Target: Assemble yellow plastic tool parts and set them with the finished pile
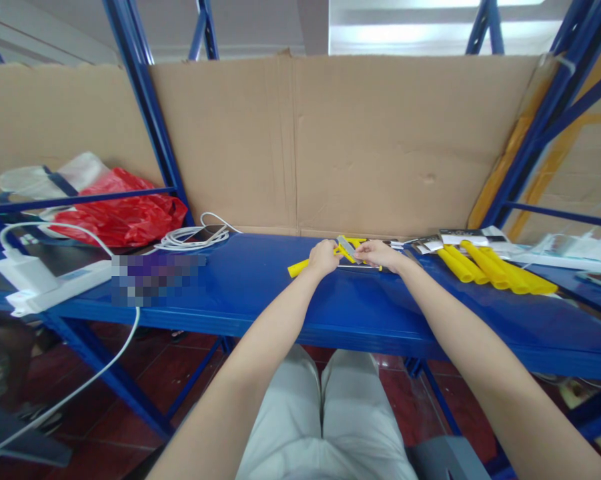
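Over the blue shelf top (260, 287), my two hands meet at a yellow scraper head (347, 249) with a flat grey plate. My left hand (324, 257) is closed around its left side. The fingers of my right hand (376, 254) pinch its right side. A yellow tube (299, 268) sticks out to the left from beneath my left hand; whether that hand touches it is hidden. Just below the hands lies a thin metal rod (360, 267) with a yellow end.
Several yellow tubes (485, 267) lie at the right, beside black-and-white packets (463, 237). A coiled white cable (193, 237), red plastic bag (125, 210) and white power strip (70, 287) are at the left. Cardboard (355, 147) walls off the back between blue posts (155, 127).
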`<state>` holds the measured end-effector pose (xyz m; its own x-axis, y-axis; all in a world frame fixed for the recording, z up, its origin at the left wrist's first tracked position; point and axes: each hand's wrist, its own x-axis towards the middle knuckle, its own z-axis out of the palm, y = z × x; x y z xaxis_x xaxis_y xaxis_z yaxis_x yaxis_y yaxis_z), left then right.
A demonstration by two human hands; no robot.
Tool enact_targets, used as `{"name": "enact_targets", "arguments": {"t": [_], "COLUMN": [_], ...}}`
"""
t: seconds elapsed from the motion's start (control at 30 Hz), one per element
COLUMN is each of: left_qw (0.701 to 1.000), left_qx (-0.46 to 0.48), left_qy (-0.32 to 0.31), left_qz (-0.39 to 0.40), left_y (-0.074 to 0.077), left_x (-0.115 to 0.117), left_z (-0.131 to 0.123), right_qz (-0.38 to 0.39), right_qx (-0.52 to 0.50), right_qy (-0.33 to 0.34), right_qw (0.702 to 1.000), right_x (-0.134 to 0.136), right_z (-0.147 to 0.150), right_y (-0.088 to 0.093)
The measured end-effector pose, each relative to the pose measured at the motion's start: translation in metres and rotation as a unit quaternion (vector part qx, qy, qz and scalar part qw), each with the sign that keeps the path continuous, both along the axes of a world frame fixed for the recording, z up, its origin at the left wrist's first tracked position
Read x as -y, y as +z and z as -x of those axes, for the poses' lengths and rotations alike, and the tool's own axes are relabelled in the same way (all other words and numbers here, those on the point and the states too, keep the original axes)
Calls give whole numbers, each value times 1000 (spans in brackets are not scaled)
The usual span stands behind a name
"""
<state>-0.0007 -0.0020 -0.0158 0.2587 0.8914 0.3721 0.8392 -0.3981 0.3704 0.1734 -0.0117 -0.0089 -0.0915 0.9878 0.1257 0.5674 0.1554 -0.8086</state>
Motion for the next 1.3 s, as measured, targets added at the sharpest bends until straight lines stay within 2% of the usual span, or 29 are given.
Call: {"name": "enact_targets", "arguments": {"t": [0.1, 0.33, 0.57, 0.73, 0.9, 1.03, 1.3], "left_qw": [1000, 1000, 1000, 1000, 997, 994, 992], "left_qx": [2, 12, 13, 3, 18, -19, -57], "left_qy": [0, -2, -14, -29, -64, -99, -102], "left_qz": [1, -1, -2, -8, -28, -42, -51], "left_y": [1, 2, 3, 3, -1, -3, -3], "left_x": [1, 4, 6, 5, 3, 3, 3], "left_z": [0, 0, 0, 0, 1, 0, -1], "right_qz": [6, 25, 36, 52, 61, 56, 65], "right_qx": [12, -8, -30, -49, -85, -99, -149], "right_qy": [2, -40, -13, -20, -6, -1, -41], "right_qw": [1000, 999, 999, 997, 995, 994, 986], "right_x": [2, 2, 0, 0, -1, 0, 11], "right_z": [0, 3, 1, 2, 1, 1, 7], "right_y": [1, 1, -2, -2, -2, -1, 12]}}
